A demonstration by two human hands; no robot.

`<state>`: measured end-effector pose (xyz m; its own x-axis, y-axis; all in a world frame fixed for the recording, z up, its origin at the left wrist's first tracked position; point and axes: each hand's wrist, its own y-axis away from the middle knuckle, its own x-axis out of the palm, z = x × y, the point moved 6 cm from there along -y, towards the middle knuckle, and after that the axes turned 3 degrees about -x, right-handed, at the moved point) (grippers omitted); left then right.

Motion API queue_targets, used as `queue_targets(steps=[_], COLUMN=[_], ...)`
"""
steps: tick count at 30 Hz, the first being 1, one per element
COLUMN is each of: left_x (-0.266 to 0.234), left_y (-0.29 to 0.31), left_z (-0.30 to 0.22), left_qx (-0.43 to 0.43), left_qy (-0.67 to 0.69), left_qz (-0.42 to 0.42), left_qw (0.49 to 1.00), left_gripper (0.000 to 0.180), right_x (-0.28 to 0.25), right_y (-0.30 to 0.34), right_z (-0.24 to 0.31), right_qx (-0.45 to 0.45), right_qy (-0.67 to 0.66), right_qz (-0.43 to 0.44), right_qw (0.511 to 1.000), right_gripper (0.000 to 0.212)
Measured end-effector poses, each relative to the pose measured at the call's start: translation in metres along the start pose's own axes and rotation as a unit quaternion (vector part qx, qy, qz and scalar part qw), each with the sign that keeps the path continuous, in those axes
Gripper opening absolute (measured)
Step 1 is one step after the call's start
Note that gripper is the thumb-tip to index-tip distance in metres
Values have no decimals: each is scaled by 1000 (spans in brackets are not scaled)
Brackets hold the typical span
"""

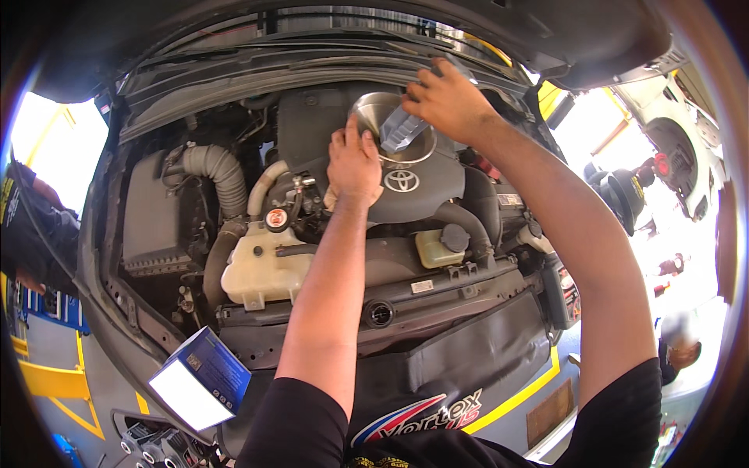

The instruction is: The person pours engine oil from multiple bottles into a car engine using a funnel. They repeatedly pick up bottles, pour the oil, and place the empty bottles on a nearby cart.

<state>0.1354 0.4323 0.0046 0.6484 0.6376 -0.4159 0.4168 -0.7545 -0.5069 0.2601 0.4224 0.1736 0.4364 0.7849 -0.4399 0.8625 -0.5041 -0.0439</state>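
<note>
A shiny, smooth metal funnel (382, 117) sits on a matt dark plastic engine cover (421, 183). The right hand (449, 97) holds a grey plastic bottle (402, 129) with a dull sheen. The left hand (353, 160) presses a pale, soft cloth (331, 199). A ribbed grey rubber hose (222, 171) looks matt. The coolant tank (261, 269) is cloudy whitish plastic. A blue and white cardboard box (203, 378) has a glossy face.

Both forearms are bare. Short black sleeves (300, 421) end above the elbows, on a black shirt with small yellow print at the chest.
</note>
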Motion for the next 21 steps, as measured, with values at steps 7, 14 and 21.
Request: queue_targets(steps=[7, 14, 21], left_x=[-2, -2, -2], left_y=[3, 3, 2], left_z=[-1, 0, -1], left_qx=[1, 6, 6], left_qy=[11, 4, 1], left_qz=[-4, -10, -4], left_qw=[1000, 1000, 1000], left_gripper=[46, 46, 45], right_x=[8, 10, 10], right_y=[-1, 7, 12], right_z=[10, 1, -4], right_qx=[-23, 20, 69], right_qy=[-7, -17, -20], right_qz=[58, 11, -1], right_qw=[998, 1000, 997], right_gripper=[37, 35, 34])
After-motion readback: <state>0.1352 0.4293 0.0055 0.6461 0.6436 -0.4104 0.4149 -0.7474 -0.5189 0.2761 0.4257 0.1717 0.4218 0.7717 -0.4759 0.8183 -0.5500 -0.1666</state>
